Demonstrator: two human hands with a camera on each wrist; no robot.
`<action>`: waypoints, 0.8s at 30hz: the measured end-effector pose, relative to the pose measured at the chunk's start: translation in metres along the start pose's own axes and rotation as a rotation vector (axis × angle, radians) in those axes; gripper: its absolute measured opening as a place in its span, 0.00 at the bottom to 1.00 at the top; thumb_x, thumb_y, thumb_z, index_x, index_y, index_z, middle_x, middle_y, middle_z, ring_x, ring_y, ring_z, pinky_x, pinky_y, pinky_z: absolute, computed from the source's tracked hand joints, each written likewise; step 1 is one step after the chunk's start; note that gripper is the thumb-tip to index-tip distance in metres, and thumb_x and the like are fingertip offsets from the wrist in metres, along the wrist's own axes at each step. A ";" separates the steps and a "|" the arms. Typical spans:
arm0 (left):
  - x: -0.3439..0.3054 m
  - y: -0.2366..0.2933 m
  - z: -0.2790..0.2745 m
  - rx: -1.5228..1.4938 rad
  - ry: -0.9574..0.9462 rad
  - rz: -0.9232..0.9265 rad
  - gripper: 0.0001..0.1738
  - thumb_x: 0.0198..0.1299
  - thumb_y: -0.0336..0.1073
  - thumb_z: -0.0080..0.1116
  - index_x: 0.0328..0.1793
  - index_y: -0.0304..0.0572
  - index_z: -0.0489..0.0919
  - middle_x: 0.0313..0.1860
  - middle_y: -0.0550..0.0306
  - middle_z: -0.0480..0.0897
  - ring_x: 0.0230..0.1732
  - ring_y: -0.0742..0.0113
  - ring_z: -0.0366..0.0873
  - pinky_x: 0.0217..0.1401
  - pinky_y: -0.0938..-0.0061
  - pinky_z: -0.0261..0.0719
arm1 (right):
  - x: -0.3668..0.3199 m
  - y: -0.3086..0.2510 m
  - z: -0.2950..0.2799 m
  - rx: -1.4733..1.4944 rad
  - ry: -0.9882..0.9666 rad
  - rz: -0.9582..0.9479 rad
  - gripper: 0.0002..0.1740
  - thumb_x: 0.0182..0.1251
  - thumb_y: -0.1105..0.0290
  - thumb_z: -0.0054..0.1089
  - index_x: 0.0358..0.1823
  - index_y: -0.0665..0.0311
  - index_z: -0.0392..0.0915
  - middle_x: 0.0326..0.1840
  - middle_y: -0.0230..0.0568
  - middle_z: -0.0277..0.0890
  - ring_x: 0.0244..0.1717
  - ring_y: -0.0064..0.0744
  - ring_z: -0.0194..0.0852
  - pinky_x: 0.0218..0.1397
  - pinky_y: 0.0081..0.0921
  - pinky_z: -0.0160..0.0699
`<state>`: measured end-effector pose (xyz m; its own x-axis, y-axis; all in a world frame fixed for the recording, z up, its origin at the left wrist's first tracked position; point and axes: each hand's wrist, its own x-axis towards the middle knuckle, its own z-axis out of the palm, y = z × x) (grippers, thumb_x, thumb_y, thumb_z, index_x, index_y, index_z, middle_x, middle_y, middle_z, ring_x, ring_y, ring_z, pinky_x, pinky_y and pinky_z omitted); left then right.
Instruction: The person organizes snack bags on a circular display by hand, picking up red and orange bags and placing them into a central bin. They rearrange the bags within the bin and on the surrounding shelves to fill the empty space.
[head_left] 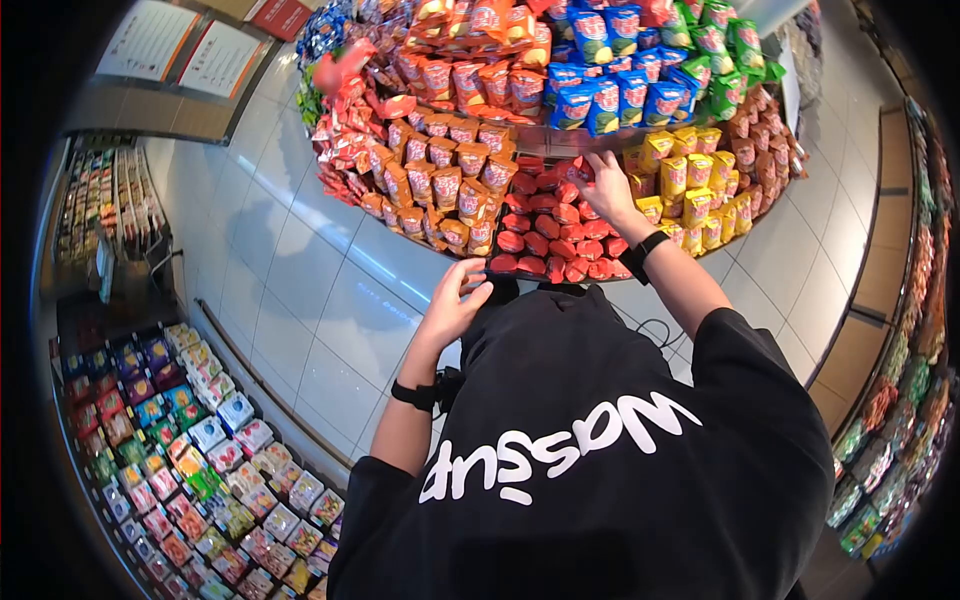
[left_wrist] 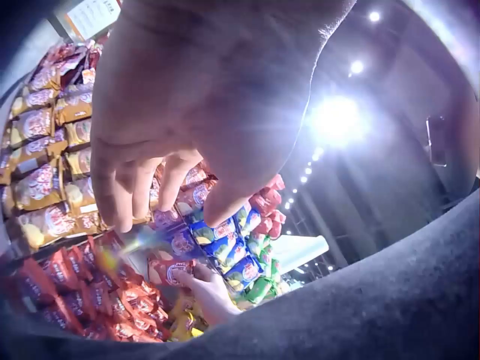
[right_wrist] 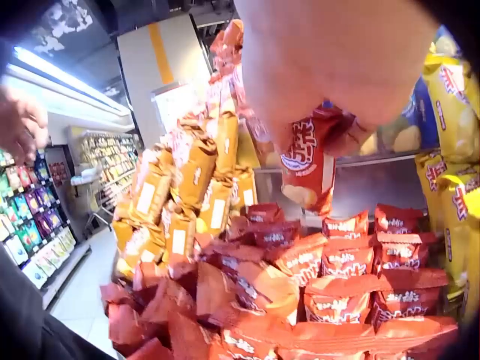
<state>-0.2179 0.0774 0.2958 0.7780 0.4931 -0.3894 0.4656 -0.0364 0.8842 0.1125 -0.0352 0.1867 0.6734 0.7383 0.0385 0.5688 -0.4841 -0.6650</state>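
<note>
My right hand (head_left: pixel 608 190) pinches the top of a red snack bag (right_wrist: pixel 309 161), which hangs upright above the back of the red bags' compartment in the right wrist view. Rows of red bags (head_left: pixel 545 225) fill that compartment; a bare strip shows behind them. My left hand (head_left: pixel 458 305) holds nothing, its fingers loosely bent near the display's front edge, left of the red bags. In the left wrist view the left hand (left_wrist: pixel 172 112) hangs over the display with fingers apart, and the right hand (left_wrist: pixel 212 294) shows beyond it with the red bag (left_wrist: pixel 169 271).
Orange-brown bags (head_left: pixel 445 185) stand left of the red ones and yellow bags (head_left: pixel 690 180) right. Blue bags (head_left: pixel 600 100) and green bags (head_left: pixel 735 60) sit on the upper tier. Shelves of packets (head_left: pixel 210 460) line the lower left, others the right side.
</note>
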 end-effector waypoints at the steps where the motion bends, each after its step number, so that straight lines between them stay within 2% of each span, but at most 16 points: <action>1: -0.008 -0.008 0.000 -0.007 0.009 -0.015 0.24 0.70 0.30 0.62 0.71 0.40 0.72 0.64 0.53 0.79 0.64 0.62 0.79 0.66 0.68 0.78 | 0.004 0.006 0.010 0.008 0.065 -0.059 0.27 0.65 0.58 0.69 0.62 0.63 0.76 0.57 0.56 0.73 0.52 0.61 0.80 0.55 0.48 0.82; 2: -0.018 -0.013 -0.001 -0.028 0.016 -0.032 0.23 0.70 0.30 0.61 0.71 0.40 0.73 0.65 0.52 0.79 0.64 0.63 0.79 0.65 0.68 0.78 | 0.010 0.013 0.019 -0.019 0.049 -0.101 0.27 0.67 0.60 0.67 0.64 0.62 0.74 0.59 0.55 0.72 0.53 0.60 0.79 0.55 0.49 0.83; 6: -0.050 -0.040 -0.001 -0.128 0.127 -0.151 0.23 0.70 0.34 0.63 0.68 0.36 0.74 0.62 0.50 0.80 0.61 0.61 0.81 0.63 0.68 0.78 | 0.022 0.020 0.052 -0.124 0.066 -0.254 0.27 0.67 0.66 0.65 0.66 0.62 0.71 0.56 0.52 0.73 0.56 0.57 0.78 0.55 0.48 0.83; 9: -0.066 -0.048 -0.004 -0.152 0.162 -0.213 0.23 0.70 0.34 0.63 0.68 0.35 0.74 0.62 0.50 0.80 0.60 0.63 0.81 0.63 0.69 0.78 | 0.032 0.011 0.067 -0.182 0.022 -0.197 0.25 0.66 0.67 0.65 0.64 0.63 0.72 0.56 0.50 0.73 0.56 0.57 0.78 0.55 0.46 0.82; 12: -0.074 -0.051 -0.009 -0.166 0.181 -0.246 0.23 0.71 0.33 0.62 0.68 0.35 0.74 0.61 0.52 0.80 0.58 0.65 0.81 0.62 0.71 0.78 | 0.034 0.013 0.074 -0.203 -0.010 -0.245 0.24 0.67 0.68 0.64 0.63 0.63 0.73 0.57 0.49 0.73 0.56 0.56 0.78 0.56 0.45 0.82; 15: -0.078 -0.053 -0.016 -0.193 0.201 -0.253 0.22 0.71 0.33 0.62 0.68 0.35 0.74 0.61 0.52 0.80 0.57 0.67 0.81 0.62 0.72 0.78 | 0.028 0.027 0.078 -0.061 0.045 -0.367 0.23 0.67 0.69 0.63 0.63 0.63 0.73 0.58 0.50 0.73 0.56 0.56 0.78 0.55 0.44 0.83; 19: -0.076 -0.056 -0.028 -0.194 0.200 -0.254 0.21 0.71 0.33 0.61 0.68 0.35 0.74 0.60 0.53 0.81 0.57 0.68 0.81 0.62 0.72 0.78 | 0.020 0.033 0.079 -0.007 0.093 -0.261 0.22 0.67 0.71 0.64 0.62 0.64 0.74 0.62 0.49 0.73 0.56 0.57 0.78 0.58 0.44 0.81; 20: -0.075 -0.057 -0.033 -0.189 0.190 -0.257 0.21 0.71 0.33 0.61 0.68 0.35 0.75 0.60 0.53 0.81 0.57 0.68 0.81 0.62 0.72 0.78 | 0.022 0.040 0.085 -0.016 0.109 -0.266 0.22 0.67 0.70 0.64 0.62 0.62 0.75 0.63 0.47 0.74 0.57 0.54 0.78 0.60 0.43 0.81; 24: -0.073 -0.062 -0.053 -0.166 0.134 -0.276 0.21 0.71 0.32 0.61 0.68 0.36 0.75 0.60 0.53 0.81 0.58 0.68 0.81 0.62 0.72 0.78 | 0.020 0.028 0.083 -0.236 0.097 -0.331 0.21 0.65 0.68 0.64 0.60 0.59 0.78 0.61 0.43 0.77 0.60 0.49 0.76 0.61 0.42 0.78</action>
<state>-0.3260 0.0900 0.2828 0.5648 0.5746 -0.5923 0.5674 0.2507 0.7843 0.1025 0.0049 0.1065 0.4705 0.8302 0.2989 0.8471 -0.3302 -0.4163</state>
